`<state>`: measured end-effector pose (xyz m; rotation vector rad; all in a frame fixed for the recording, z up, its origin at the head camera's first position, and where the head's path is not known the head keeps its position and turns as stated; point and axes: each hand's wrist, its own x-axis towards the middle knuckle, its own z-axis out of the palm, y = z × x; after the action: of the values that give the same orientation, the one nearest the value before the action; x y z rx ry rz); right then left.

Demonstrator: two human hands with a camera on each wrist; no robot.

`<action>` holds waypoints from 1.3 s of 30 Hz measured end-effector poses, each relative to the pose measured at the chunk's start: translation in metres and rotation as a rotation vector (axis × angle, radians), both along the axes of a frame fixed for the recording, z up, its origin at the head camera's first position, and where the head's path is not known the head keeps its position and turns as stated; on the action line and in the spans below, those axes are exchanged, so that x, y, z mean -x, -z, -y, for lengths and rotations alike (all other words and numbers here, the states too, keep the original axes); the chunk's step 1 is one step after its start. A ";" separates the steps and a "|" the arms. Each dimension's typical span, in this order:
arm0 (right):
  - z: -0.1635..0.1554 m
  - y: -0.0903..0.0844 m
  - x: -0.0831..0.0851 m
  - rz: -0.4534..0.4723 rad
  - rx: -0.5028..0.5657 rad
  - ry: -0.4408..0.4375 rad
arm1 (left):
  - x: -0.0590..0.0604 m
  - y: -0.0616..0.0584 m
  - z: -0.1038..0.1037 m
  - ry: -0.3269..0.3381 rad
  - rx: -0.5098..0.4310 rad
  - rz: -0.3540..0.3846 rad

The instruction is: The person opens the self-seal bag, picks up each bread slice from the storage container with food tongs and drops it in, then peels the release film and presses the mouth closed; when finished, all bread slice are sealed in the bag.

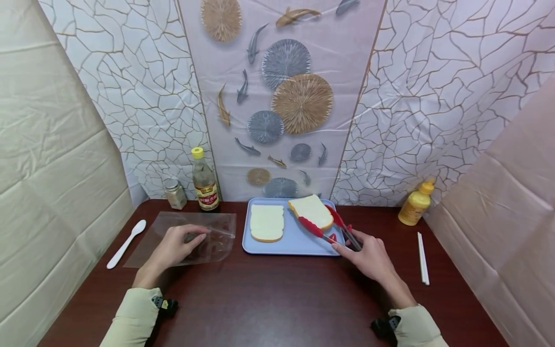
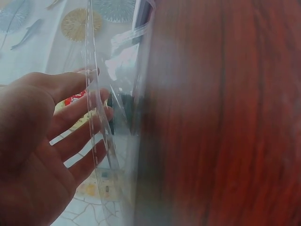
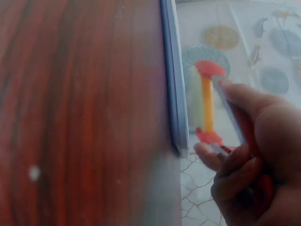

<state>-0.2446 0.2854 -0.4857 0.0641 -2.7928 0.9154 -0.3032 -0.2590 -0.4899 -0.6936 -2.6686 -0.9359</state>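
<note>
Head view: right hand [image 1: 368,255] grips red-tipped tongs [image 1: 331,225], their tips clamped on a bread slice [image 1: 313,210] lifted at a tilt over the blue tray's [image 1: 295,243] far right corner. Tongs' long axis runs from the hand up and left toward the slice. A second bread slice [image 1: 267,222] lies flat on the tray's left half. Left hand [image 1: 175,246] rests with relaxed fingers on a clear plastic bag [image 1: 204,231] flat on the tabletop [image 1: 269,299], left of the tray. Held slice sits right of the bag, with the tray between; bag's opening edge faces the tray. Left wrist view shows fingers [image 2: 77,129] straight against the bag's zip strip [image 2: 96,136].
</note>
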 end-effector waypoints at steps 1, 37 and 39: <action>0.001 -0.001 0.000 -0.009 -0.001 -0.004 | 0.000 0.000 0.000 0.000 0.000 -0.004; 0.117 -0.010 -0.006 -0.101 -0.136 -0.508 | -0.002 -0.003 0.000 -0.049 -0.044 -0.028; 0.119 -0.011 -0.008 -0.112 -0.146 -0.502 | -0.002 -0.003 0.001 -0.051 -0.046 -0.025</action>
<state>-0.2370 0.1662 -0.4746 0.8415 -2.7750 0.7649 -0.3016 -0.2597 -0.4868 -0.6204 -2.6220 -0.9653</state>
